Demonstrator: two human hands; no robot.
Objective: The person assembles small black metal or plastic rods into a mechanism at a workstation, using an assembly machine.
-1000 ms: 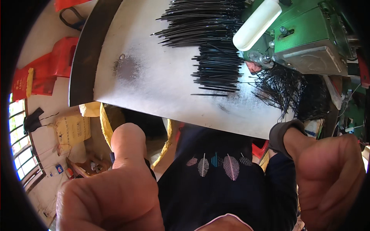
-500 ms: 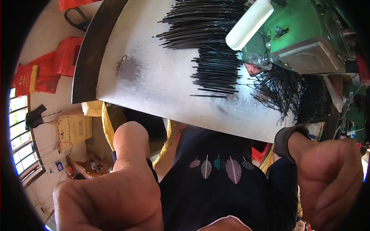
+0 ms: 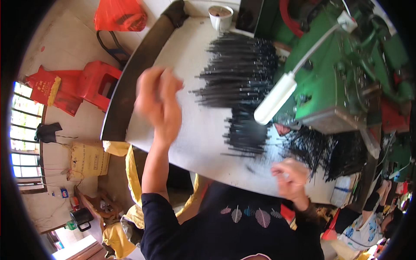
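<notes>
Thin blk rods [image 3: 242, 73] — flat piles, uneven ends, tangled bunch [image 3: 305, 149] nearby, on tbl [image 3: 195, 156]

Single head cam: left fisheye of the worn pair, facing steeply down, upright, unmirrored. Wearer's shirt [image 3: 195, 232] at near edge, table [image 3: 195, 145] mid-frame, mug [image 3: 221, 19] at far edge. Left hand [image 3: 158, 102] and right hand [image 3: 291, 177] fall between lens and table, close in. Wide coverage: window [image 3: 26, 117] far left, green machine [image 3: 323, 95] right. Table edge bows; corners black.
</notes>
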